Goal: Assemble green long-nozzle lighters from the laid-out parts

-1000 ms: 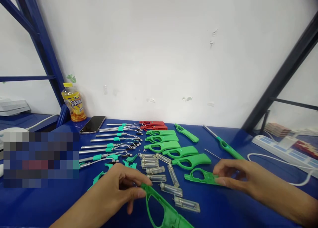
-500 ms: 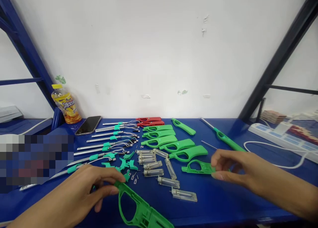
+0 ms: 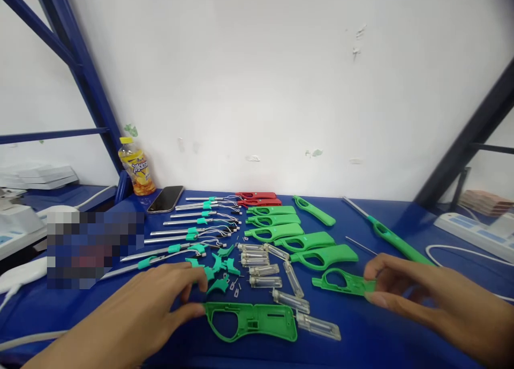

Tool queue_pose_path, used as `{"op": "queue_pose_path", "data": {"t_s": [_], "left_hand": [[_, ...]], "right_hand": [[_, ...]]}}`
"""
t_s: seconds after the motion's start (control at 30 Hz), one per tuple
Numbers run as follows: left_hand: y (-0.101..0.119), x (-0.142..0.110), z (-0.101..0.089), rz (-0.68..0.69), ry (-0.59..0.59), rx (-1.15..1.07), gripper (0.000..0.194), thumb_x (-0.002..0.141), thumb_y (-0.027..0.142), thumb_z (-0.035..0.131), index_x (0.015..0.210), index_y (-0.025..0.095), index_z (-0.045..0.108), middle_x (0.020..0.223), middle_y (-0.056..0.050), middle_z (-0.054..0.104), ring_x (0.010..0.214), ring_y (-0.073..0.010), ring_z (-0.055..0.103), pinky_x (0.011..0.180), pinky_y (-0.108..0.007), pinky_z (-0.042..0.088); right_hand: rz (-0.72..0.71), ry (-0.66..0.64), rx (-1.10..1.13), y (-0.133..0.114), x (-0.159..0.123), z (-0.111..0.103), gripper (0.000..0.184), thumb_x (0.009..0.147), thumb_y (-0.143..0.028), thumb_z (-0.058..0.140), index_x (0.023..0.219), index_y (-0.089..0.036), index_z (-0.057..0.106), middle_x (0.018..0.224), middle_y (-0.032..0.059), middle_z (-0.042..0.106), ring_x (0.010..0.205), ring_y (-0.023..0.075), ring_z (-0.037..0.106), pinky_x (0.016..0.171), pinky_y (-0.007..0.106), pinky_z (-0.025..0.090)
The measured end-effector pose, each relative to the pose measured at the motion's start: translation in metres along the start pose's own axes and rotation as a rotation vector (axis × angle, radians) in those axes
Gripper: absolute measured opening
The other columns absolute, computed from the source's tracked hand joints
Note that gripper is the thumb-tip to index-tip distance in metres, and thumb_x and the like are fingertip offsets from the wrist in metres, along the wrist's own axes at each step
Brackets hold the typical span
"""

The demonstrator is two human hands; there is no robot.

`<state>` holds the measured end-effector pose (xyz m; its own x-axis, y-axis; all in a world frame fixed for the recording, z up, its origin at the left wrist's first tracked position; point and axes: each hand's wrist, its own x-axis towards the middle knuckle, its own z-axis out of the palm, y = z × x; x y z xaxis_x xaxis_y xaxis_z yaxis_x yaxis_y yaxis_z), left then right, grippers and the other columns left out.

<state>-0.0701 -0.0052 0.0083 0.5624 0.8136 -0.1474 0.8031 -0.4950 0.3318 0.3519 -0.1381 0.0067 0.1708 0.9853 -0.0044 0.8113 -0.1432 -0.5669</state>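
Note:
My left hand [image 3: 155,305] rests low on the blue table [image 3: 361,337], its thumb and fingertips pinching the left end of a green lighter shell half [image 3: 251,321] that lies flat with its hollow side up. My right hand [image 3: 417,296] is closed on the right end of a smaller green handle piece [image 3: 341,283], which lies on the table. Between the hands lie several clear fuel tanks [image 3: 277,283] and small teal trigger parts [image 3: 219,267].
A row of green handle shells [image 3: 297,235], two red ones [image 3: 257,199] and several metal tubes with wires [image 3: 188,232] lie behind. A full green lighter [image 3: 385,235], a phone [image 3: 165,199], a drink bottle [image 3: 136,168] and a power strip [image 3: 474,230] stand round the edges.
The green shell half in my left hand has gone from tilted up toward me to lying flat on the table. My right hand stayed on the small handle piece. The camera shifted.

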Motion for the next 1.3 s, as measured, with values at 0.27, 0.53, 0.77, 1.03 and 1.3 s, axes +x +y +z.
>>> {"op": "queue_pose_path", "data": {"t_s": [0.27, 0.53, 0.77, 1.03, 1.3], "left_hand": [[-0.058, 0.015, -0.02, -0.152, 0.326, 0.256, 0.032, 0.092, 0.034, 0.043, 0.104, 0.023, 0.071, 0.106, -0.015, 0.074, 0.109, -0.0398, 0.068, 0.087, -0.047, 0.05], [-0.09, 0.023, -0.015, -0.173, 0.348, 0.294, 0.039, 0.095, 0.027, 0.045, 0.124, 0.022, 0.07, 0.114, -0.015, 0.074, 0.11, -0.0374, 0.071, 0.092, -0.046, 0.052], [-0.097, 0.022, -0.018, -0.19, 0.329, 0.307, 0.033, 0.093, 0.025, 0.041, 0.104, 0.024, 0.072, 0.098, -0.013, 0.075, 0.091, -0.0354, 0.073, 0.074, -0.041, 0.049], [-0.096, 0.016, -0.017, -0.162, 0.301, 0.256, 0.025, 0.089, 0.026, 0.051, 0.097, 0.027, 0.074, 0.088, -0.006, 0.075, 0.085, -0.0291, 0.072, 0.071, -0.035, 0.046], [-0.09, 0.009, -0.014, -0.088, 0.351, 0.249, 0.02, 0.091, 0.016, 0.05, 0.091, 0.024, 0.069, 0.092, -0.005, 0.065, 0.081, -0.0227, 0.066, 0.072, -0.03, 0.043]], "right_hand": [[-0.079, 0.092, -0.038, 0.011, -0.003, 0.016, 0.026, 0.088, -0.058, 0.066, 0.1, -0.038, 0.075, 0.083, 0.0002, 0.077, 0.073, 0.0209, 0.074, 0.067, 0.032, 0.057], [-0.186, -0.227, -0.182, -0.089, 0.006, 0.045, 0.027, 0.088, -0.022, 0.076, 0.108, -0.04, 0.076, 0.104, -0.0051, 0.08, 0.093, 0.0223, 0.075, 0.08, 0.033, 0.054], [-0.143, -0.411, -0.224, -0.13, 0.017, 0.074, 0.064, 0.083, -0.012, 0.084, 0.14, -0.038, 0.069, 0.141, 0.0013, 0.072, 0.129, 0.0303, 0.069, 0.108, 0.043, 0.054], [-0.341, -0.246, -0.278, -0.129, 0.019, 0.091, 0.054, 0.076, -0.004, 0.086, 0.12, -0.035, 0.078, 0.115, -0.0019, 0.081, 0.103, 0.0251, 0.08, 0.082, 0.03, 0.059], [-0.409, -0.239, -0.292, -0.129, 0.022, 0.104, 0.049, 0.072, -0.002, 0.087, 0.108, -0.033, 0.077, 0.109, -0.0028, 0.081, 0.095, 0.0231, 0.08, 0.07, 0.027, 0.049]]}}
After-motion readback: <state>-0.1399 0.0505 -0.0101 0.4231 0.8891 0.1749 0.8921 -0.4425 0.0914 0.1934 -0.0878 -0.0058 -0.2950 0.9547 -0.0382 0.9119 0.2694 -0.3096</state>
